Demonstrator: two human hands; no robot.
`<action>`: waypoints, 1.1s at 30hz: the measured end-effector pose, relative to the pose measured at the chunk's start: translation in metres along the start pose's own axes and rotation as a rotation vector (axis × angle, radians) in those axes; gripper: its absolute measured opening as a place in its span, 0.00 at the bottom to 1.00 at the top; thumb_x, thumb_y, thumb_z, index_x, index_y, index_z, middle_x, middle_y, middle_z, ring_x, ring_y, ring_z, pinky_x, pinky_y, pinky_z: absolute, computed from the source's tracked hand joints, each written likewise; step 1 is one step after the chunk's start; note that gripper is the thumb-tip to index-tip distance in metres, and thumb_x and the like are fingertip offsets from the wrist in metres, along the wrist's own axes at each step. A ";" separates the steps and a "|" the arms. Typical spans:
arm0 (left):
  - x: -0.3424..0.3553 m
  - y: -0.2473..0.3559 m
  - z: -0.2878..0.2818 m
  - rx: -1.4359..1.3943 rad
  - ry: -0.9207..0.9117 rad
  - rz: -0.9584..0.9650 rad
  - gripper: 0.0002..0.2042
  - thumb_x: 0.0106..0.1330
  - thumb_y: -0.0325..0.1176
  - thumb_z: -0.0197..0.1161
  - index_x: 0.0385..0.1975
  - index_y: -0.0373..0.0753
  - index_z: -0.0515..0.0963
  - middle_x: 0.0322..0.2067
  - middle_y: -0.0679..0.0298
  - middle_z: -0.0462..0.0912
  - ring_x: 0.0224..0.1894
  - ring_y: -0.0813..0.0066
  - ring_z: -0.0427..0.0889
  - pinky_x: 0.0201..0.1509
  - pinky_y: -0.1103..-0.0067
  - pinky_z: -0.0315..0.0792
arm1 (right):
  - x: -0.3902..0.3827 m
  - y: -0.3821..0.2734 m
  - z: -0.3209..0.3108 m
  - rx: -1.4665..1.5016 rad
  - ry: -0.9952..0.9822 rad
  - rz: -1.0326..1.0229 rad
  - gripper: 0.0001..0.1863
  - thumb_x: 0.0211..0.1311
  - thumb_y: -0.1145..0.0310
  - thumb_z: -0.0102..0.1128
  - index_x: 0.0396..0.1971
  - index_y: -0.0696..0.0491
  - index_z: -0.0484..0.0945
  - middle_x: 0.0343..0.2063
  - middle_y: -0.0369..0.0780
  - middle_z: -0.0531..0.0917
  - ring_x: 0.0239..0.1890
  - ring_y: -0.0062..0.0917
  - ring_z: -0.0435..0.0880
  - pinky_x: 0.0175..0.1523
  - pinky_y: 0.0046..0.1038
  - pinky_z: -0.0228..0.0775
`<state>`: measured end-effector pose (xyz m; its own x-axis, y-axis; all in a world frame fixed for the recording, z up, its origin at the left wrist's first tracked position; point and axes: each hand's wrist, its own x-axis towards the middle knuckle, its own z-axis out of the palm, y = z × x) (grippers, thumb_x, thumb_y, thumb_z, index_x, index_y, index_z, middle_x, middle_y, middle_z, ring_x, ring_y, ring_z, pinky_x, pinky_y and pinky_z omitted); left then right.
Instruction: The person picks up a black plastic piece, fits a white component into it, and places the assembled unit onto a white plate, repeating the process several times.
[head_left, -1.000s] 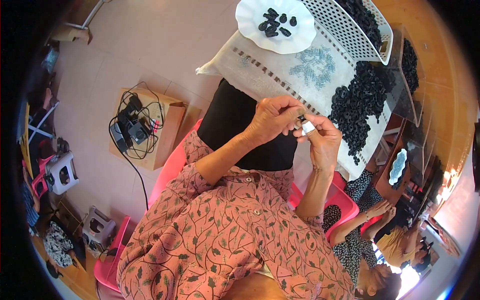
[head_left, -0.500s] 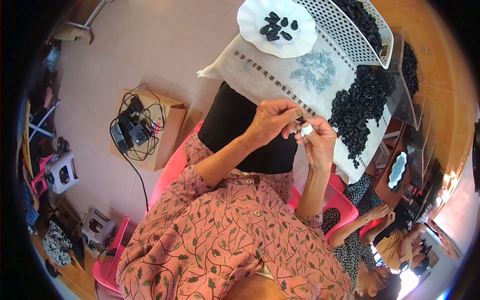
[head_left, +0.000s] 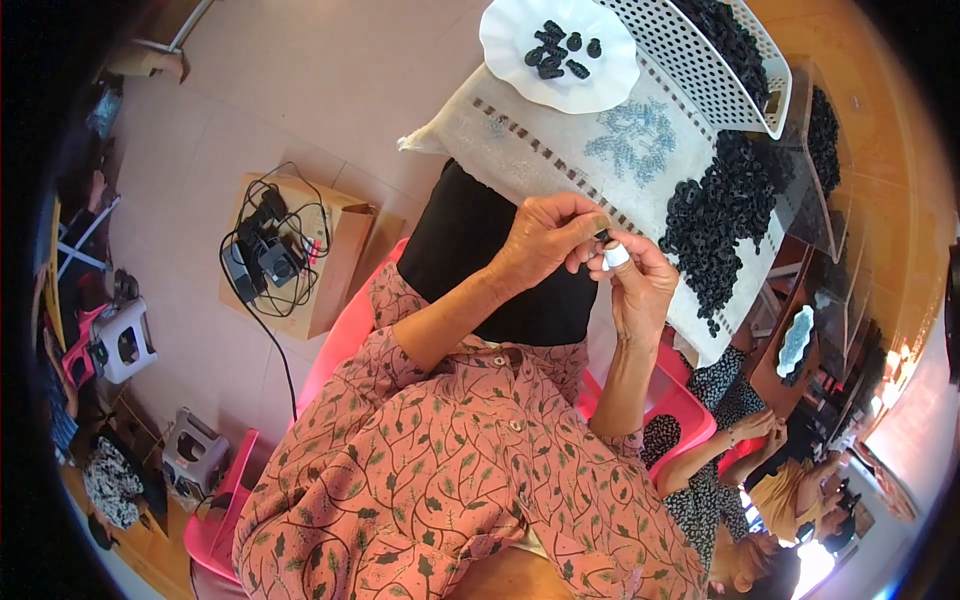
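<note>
My left hand (head_left: 550, 240) and my right hand (head_left: 635, 280) meet over the near edge of the cloth-covered work surface (head_left: 530, 140), fingertips pinched on a small black piece (head_left: 601, 234), largely hidden by them. A white wrap is on my right thumb. To the right on the cloth lies a heap of small black pieces (head_left: 715, 230), with loose tiny clear bluish pieces (head_left: 628, 138) above. Several black pieces sit on a white scalloped plate (head_left: 555, 90) at the top, beside a white perforated basket (head_left: 712, 80) full of black pieces.
A clear bin (head_left: 820, 240) stands at the right. Left on the floor are a cardboard box (head_left: 310, 310) with black devices and cables, grey stools (head_left: 125, 355) and a pink chair (head_left: 215, 535). Other people sit at lower right (head_left: 730, 500) and along the far left (head_left: 115, 490).
My hands have made only slight movements at the fingertips, still around the small black piece. The cloth, plate and basket appear slightly shifted in the view.
</note>
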<state>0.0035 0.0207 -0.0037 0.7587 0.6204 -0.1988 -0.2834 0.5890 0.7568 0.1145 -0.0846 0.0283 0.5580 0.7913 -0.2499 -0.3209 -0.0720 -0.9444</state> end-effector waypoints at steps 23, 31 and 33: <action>-0.005 0.001 0.004 0.144 -0.005 0.070 0.08 0.66 0.31 0.58 0.33 0.31 0.78 0.17 0.69 0.76 0.16 0.86 0.71 0.18 0.88 0.65 | 0.005 0.014 -0.005 0.063 0.021 0.045 0.04 0.57 0.76 0.63 0.30 0.59 0.77 0.23 0.38 0.81 0.19 0.16 0.78 0.22 0.14 0.70; 0.000 0.000 0.003 -0.034 -0.009 -0.014 0.08 0.67 0.32 0.57 0.34 0.32 0.78 0.18 0.67 0.77 0.16 0.85 0.73 0.18 0.88 0.66 | 0.006 0.005 0.000 0.115 0.020 0.063 0.04 0.59 0.75 0.61 0.32 0.58 0.77 0.23 0.37 0.81 0.18 0.15 0.77 0.21 0.14 0.69; 0.001 0.003 0.002 -0.061 -0.005 -0.017 0.09 0.67 0.32 0.57 0.34 0.32 0.78 0.19 0.67 0.78 0.16 0.85 0.73 0.18 0.88 0.66 | 0.006 0.006 0.003 0.175 0.013 0.065 0.04 0.60 0.74 0.61 0.33 0.58 0.77 0.24 0.37 0.81 0.18 0.15 0.78 0.22 0.13 0.69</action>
<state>0.0048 0.0217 -0.0006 0.7665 0.6077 -0.2079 -0.3055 0.6298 0.7142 0.1136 -0.0787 0.0223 0.5414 0.7804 -0.3129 -0.4841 -0.0150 -0.8749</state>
